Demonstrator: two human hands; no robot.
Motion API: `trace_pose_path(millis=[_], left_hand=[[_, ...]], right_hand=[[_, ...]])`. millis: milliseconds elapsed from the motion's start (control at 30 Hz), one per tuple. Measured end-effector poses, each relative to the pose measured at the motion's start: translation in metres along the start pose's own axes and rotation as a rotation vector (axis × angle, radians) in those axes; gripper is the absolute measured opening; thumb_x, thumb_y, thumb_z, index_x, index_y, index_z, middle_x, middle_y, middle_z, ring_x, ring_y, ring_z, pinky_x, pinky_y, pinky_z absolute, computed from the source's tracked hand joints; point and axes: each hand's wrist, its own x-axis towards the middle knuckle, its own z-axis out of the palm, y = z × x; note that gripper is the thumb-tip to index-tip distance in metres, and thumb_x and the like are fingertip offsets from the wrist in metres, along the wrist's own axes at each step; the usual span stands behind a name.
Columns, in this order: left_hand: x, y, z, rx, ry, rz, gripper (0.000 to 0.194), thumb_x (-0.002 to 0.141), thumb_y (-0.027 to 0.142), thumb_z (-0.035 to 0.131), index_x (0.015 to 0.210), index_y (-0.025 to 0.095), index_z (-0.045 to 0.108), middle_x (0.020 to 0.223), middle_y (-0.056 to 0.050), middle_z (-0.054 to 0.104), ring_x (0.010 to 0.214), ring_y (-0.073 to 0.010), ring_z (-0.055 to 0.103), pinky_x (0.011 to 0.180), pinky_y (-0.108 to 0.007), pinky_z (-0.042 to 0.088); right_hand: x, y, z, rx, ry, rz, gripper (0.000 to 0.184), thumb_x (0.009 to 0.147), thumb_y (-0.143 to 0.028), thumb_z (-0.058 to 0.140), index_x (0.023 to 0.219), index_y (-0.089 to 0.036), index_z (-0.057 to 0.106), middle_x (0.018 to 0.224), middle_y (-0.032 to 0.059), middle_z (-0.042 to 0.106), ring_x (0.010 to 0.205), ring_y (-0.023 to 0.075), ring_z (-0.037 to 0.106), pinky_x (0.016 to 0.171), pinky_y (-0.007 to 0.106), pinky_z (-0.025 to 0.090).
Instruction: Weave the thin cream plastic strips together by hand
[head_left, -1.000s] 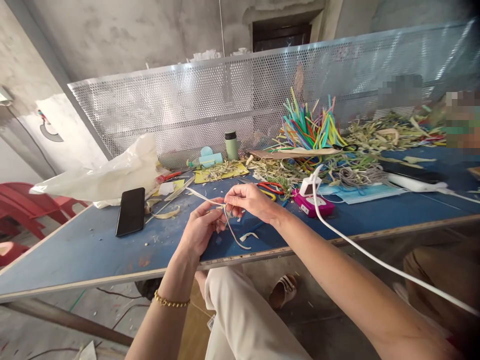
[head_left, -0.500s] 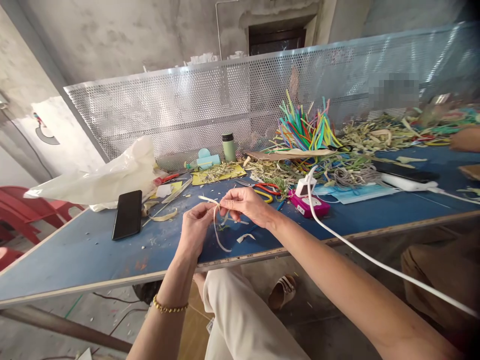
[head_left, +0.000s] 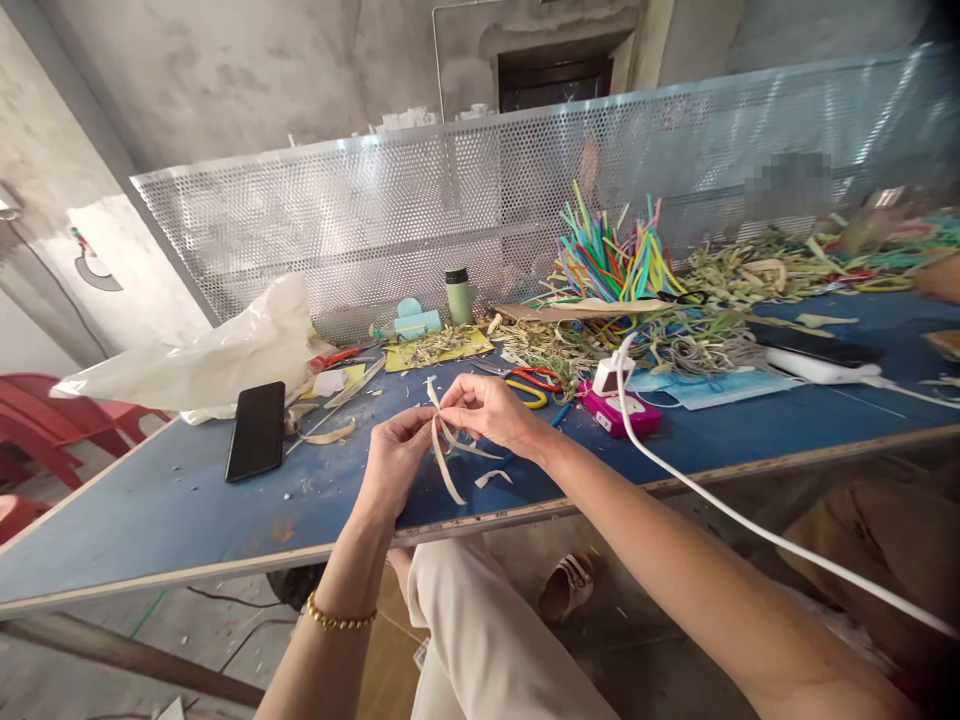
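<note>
Two of us pinching here lol: our left hand [head_left: 391, 458] and right hand [head_left: 493, 412] are gripping the pale strips [head_left: 445, 470] between them where they're crossing, over the blue table [head_left: 187, 510], one tail pointing toward us.

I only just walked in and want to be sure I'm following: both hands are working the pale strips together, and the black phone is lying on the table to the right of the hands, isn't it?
Not quite: the head view shows the black phone on the table to the left of the hands. Both hands are indeed at the pale strips.
</note>
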Motion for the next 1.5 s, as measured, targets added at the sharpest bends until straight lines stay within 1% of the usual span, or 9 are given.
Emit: trace_pose_path(millis=[200,433,667,767,867,1033,1167,1367,1500], left_hand=[[0.000,0.001,0.000,0.038,-0.001,0.031,0.022,0.078,0.036,0.073,0.076,0.014,0.076,0.062,-0.003,0.068,0.057,-0.0130,0.056,0.063,-0.026,0.044],[0.000,-0.003,-0.003,-0.074,-0.014,0.038,0.021,0.078,0.034,0.073,0.069,0.015,0.072,0.063,-0.001,0.065,0.055,-0.0113,0.054,0.061,-0.025,0.042],[0.000,0.000,-0.002,-0.015,-0.040,0.007,0.023,0.074,0.036,0.076,0.065,0.015,0.071,0.062,-0.001,0.064,0.058,-0.0107,0.052,0.061,-0.024,0.042],[0.000,-0.001,-0.001,0.015,-0.051,-0.012,0.025,0.076,0.037,0.075,0.065,0.015,0.071,0.060,0.000,0.062,0.058,-0.0105,0.051,0.060,-0.023,0.040],[0.002,-0.003,-0.001,0.012,-0.023,-0.044,0.026,0.075,0.039,0.076,0.068,0.014,0.073,0.062,-0.001,0.064,0.061,-0.0106,0.051,0.059,-0.022,0.039],[0.002,-0.003,0.001,-0.056,0.017,-0.084,0.028,0.070,0.039,0.080,0.080,0.014,0.077,0.066,-0.001,0.065,0.059,-0.0101,0.050,0.058,-0.022,0.041],[0.002,-0.002,0.002,-0.061,-0.008,-0.071,0.026,0.070,0.038,0.080,0.074,0.013,0.074,0.062,0.001,0.061,0.056,-0.0081,0.046,0.055,-0.021,0.038],[0.004,-0.002,0.003,0.001,-0.002,-0.044,0.025,0.072,0.037,0.078,0.070,0.013,0.069,0.058,0.003,0.055,0.051,-0.0060,0.040,0.050,-0.020,0.033],[0.004,-0.004,0.003,0.018,0.024,-0.037,0.025,0.071,0.037,0.079,0.079,0.013,0.071,0.061,0.003,0.058,0.052,-0.0059,0.042,0.051,-0.020,0.034]], right_hand=[[0.000,0.002,0.000,0.031,-0.059,-0.008,0.013,0.079,-0.027,0.067,0.084,-0.016,0.061,0.063,-0.0026,0.061,0.048,0.0072,0.049,0.043,0.018,0.038],[-0.004,-0.008,-0.001,0.071,-0.104,0.027,0.014,0.079,-0.026,0.066,0.086,-0.015,0.061,0.063,-0.0036,0.060,0.046,0.0064,0.048,0.046,0.019,0.037],[0.005,-0.006,-0.004,-0.089,0.026,-0.006,0.036,0.083,-0.047,0.064,0.073,-0.013,0.069,0.065,-0.0007,0.061,0.051,0.0070,0.044,0.050,0.023,0.031],[0.007,-0.005,-0.003,-0.025,-0.014,-0.002,0.028,0.077,-0.041,0.070,0.073,-0.013,0.069,0.063,-0.0008,0.061,0.056,0.0087,0.047,0.053,0.023,0.033],[0.008,-0.007,-0.004,0.059,0.035,0.007,0.022,0.073,-0.034,0.071,0.078,-0.013,0.066,0.066,-0.0017,0.061,0.054,0.0076,0.045,0.050,0.022,0.032],[0.008,-0.009,-0.005,0.073,0.014,-0.052,0.015,0.076,-0.028,0.067,0.079,-0.015,0.061,0.069,-0.0010,0.061,0.053,0.0071,0.045,0.048,0.021,0.033],[0.011,-0.008,-0.006,0.045,0.051,-0.132,0.013,0.076,-0.027,0.067,0.079,-0.015,0.061,0.070,-0.0006,0.061,0.060,0.0091,0.051,0.054,0.022,0.038],[0.012,-0.008,-0.008,0.038,0.122,-0.191,0.014,0.078,-0.028,0.066,0.077,-0.015,0.061,0.070,-0.0019,0.059,0.058,0.0079,0.048,0.056,0.022,0.039],[0.010,-0.010,-0.006,0.032,0.100,-0.198,0.014,0.079,-0.029,0.067,0.079,-0.016,0.059,0.071,-0.0012,0.060,0.056,0.0079,0.049,0.054,0.022,0.041]])
